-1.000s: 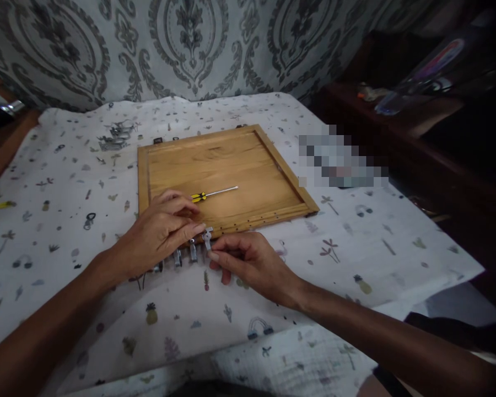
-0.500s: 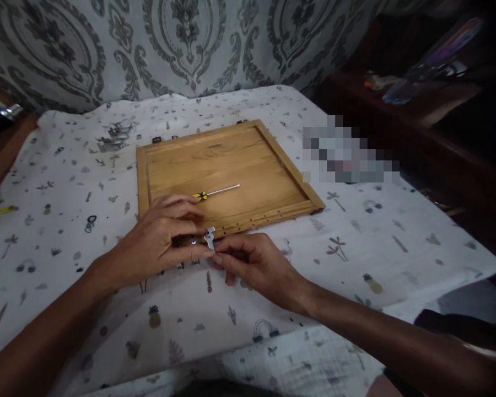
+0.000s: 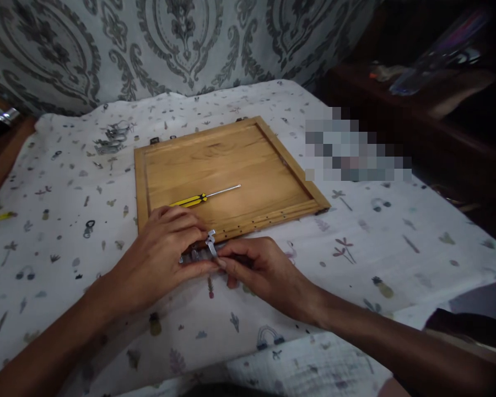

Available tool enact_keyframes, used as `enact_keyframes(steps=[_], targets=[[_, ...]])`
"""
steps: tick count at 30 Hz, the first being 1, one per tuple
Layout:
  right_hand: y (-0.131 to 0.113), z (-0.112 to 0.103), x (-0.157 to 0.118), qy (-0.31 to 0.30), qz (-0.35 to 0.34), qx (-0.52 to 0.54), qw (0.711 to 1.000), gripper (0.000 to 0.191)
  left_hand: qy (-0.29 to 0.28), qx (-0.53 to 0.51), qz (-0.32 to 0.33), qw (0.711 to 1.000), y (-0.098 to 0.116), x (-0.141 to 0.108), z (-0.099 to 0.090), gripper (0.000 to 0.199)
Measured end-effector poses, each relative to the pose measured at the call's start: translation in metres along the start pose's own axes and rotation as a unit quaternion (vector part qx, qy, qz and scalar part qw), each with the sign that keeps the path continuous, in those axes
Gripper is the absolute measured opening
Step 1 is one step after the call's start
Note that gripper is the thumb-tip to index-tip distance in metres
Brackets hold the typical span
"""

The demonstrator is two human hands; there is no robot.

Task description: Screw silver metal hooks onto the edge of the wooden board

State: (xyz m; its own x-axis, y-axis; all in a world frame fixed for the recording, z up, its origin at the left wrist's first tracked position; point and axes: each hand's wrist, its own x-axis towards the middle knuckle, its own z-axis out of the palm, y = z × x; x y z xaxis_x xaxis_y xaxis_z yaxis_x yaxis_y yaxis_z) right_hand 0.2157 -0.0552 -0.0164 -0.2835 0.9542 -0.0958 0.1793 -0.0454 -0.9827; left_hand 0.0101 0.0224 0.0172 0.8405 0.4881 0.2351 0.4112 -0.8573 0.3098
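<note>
Pinching small metal bracket (image 3: pixel 211 246) between fingertips of right hand (image 3: pixel 268 274), with left hand (image 3: pixel 161 256) curled just beside, unclear whether gripping. Probably light, stiff, slick; best held by near end.

Bare hands (image 3: pixel 157 256), slim wrists (image 3: pixel 316 306), long bare forearms (image 3: pixel 376 331)

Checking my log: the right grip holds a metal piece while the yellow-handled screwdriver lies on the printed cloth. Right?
Wrong surface: the head view shows the yellow-handled screwdriver lying on the wooden panel. The right grip does hold a metal piece.
</note>
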Motion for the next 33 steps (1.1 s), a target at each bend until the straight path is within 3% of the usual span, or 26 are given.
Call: enact_keyframes(steps=[6,13,26,33], targets=[[-0.001,-0.002,-0.003,0.0,-0.054,-0.079,0.995,0.039,0.003,0.008,-0.009,1.0,0.003,0.0,0.001,0.032],[-0.004,-0.002,-0.005,0.016,-0.095,-0.104,0.99,0.034,0.035,0.035,-0.001,0.999,0.009,0.002,0.006,0.034],[-0.006,-0.003,-0.008,0.003,-0.086,-0.068,0.994,0.022,0.007,0.057,-0.029,0.998,0.017,0.002,0.003,0.038],[-0.006,-0.003,-0.009,0.022,-0.103,-0.074,0.992,0.021,-0.005,0.064,-0.05,0.997,0.018,0.0,0.004,0.026]])
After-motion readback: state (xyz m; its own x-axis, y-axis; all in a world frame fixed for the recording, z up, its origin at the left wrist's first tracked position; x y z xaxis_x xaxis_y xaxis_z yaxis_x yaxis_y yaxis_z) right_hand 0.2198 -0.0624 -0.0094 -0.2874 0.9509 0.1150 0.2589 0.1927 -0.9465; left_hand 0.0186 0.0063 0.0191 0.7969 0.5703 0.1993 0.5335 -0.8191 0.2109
